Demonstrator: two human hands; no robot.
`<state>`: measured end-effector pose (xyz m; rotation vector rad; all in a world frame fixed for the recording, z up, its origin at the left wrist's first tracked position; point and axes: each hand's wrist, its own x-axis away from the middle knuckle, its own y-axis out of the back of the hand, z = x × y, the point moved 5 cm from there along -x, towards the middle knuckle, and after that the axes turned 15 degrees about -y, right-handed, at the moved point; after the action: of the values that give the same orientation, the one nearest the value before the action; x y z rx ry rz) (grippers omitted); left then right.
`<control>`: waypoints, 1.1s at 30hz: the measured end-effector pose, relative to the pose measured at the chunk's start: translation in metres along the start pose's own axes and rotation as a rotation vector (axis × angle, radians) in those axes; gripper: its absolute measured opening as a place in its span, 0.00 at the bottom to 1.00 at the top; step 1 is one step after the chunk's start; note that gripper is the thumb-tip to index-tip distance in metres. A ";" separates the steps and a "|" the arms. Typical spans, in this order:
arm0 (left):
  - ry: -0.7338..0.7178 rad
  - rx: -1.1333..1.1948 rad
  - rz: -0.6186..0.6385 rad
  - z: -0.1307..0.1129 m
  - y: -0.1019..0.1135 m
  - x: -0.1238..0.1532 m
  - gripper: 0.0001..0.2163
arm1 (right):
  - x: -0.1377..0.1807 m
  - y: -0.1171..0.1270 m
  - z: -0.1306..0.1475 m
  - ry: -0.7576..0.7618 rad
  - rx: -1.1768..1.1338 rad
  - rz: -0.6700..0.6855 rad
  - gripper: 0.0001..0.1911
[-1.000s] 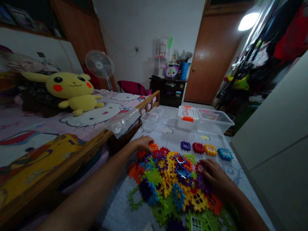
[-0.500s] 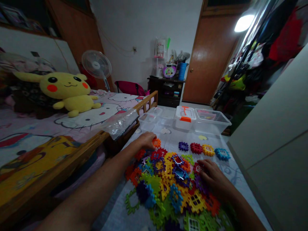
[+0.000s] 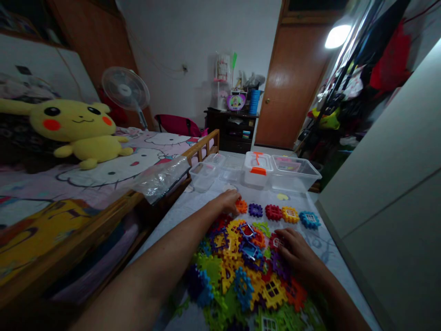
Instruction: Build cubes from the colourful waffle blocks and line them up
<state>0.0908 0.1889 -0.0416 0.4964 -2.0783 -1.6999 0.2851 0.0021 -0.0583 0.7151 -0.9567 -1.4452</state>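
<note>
My left hand (image 3: 230, 201) is closed on an orange toothed plastic building piece (image 3: 242, 206), at the left end of a row of stacked pieces. Beside it in the row are a purple stack (image 3: 255, 210), a red stack (image 3: 274, 212), a yellow stack (image 3: 290, 214) and a blue stack (image 3: 309, 219), the last ones with window grids. On the right side of the big mixed pile (image 3: 237, 271) rests my right hand (image 3: 295, 246), its fingers bent around a red window piece (image 3: 275, 241). The palm side of both hands is hidden.
Behind the row stand clear plastic boxes (image 3: 296, 177) and a lidded box with orange clips (image 3: 257, 171). A wooden bed rail (image 3: 203, 146) borders the table on the left, with plastic wrapping (image 3: 161, 177) over it. A pale cabinet (image 3: 386, 193) rises at the right.
My left hand has moved right with the orange piece, bringing it close to the purple stack. The right hand stays at the red piece. The whole view has shifted slightly.
</note>
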 end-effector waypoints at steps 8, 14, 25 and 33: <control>-0.033 0.036 0.054 -0.001 -0.004 -0.003 0.18 | 0.002 0.002 0.004 -0.005 -0.026 -0.003 0.21; 0.001 0.067 0.040 -0.003 -0.002 -0.001 0.19 | 0.002 0.002 0.003 -0.001 -0.027 -0.008 0.21; 0.020 0.064 0.006 0.000 0.002 0.003 0.25 | 0.001 0.001 0.003 0.006 0.006 -0.007 0.21; 0.020 0.097 0.048 -0.002 -0.003 -0.005 0.19 | 0.001 0.002 0.003 0.014 -0.008 -0.028 0.21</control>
<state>0.0967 0.1893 -0.0450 0.4872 -2.1486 -1.5675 0.2834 0.0014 -0.0555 0.7345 -0.9324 -1.4657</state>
